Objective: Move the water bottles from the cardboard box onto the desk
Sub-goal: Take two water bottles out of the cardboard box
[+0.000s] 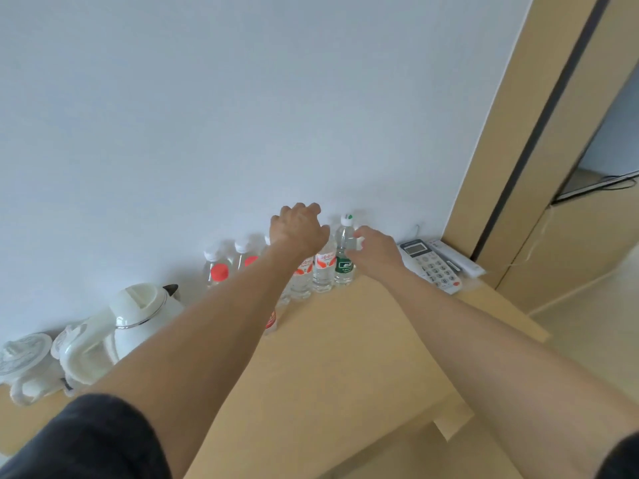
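Lining bottles up against the wall at the back of the table [363,340], so the front stays free. Left hand [299,229] is curled over the top of a red-label water bottle [323,271] in the row; cap is hidden under the palm, so I read it as a top grip, likely setting it upright. Right hand [375,245] wraps the shoulder of the green-label water bottle [344,267] at the row's right end, white cap clear above the fingers, probably steadying it tight against its neighbour. More red-cap bottles [218,271] stand further left, touching or nearly so. White kettle [145,316] sits left of them, desk phone [432,266] right, which bounds the row. Cardboard box isn't in view, so remaining count unknown.
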The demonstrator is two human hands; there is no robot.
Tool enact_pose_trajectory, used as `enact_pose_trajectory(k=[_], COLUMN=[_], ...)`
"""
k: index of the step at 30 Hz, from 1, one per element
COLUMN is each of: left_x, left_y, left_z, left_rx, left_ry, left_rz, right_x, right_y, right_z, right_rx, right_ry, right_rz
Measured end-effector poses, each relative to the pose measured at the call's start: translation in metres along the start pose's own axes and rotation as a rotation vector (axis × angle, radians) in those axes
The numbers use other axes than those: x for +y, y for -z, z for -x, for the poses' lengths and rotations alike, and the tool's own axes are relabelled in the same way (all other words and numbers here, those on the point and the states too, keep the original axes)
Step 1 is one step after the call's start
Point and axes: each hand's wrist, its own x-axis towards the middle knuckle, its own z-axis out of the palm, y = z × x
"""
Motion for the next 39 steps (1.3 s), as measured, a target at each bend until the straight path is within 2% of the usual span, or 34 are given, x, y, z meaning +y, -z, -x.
enact_pose_trajectory(k=[7, 13, 16, 19, 23, 31, 39], left_x=[0.141, 0.293, 0.366, 0.437, 0.526, 0.662, 0.769], left_y=[-0.031, -0.061, -0.074, -0.09, -0.112, -0.136, -0.188], left_z=[0.004, 0.036, 0.059, 0.084, 0.123, 0.17, 0.138], left_rx=[-0.091, -0.145, -0.172, -0.21, -0.29, -0.42, -0.474], left_ry=[-0.205, -0.399, -0.485, -0.563, -0.667, -0.827, -0.961], left_rz=[-0.013, 0.065, 0.07, 0.062, 0.043, 0.125, 0.041], right_x=[0.098, 0.213, 0.272, 0.323, 0.387, 0.477, 0.552], right_y=[0.092, 0.187, 0.233, 0.273, 0.314, 0.383, 0.431], right_z=[0.032, 0.079, 0.112, 0.152, 0.213, 0.296, 0.289], right_rx=[0.063, 0.113, 0.128, 0.159, 0.278, 0.389, 0.384], right_ry=[-0.155, -0.395, -0.483, -0.546, -0.656, -0.893, -1.017], right_rz=[0.031, 0.138, 0.225, 0.203, 0.169, 0.2, 0.273])
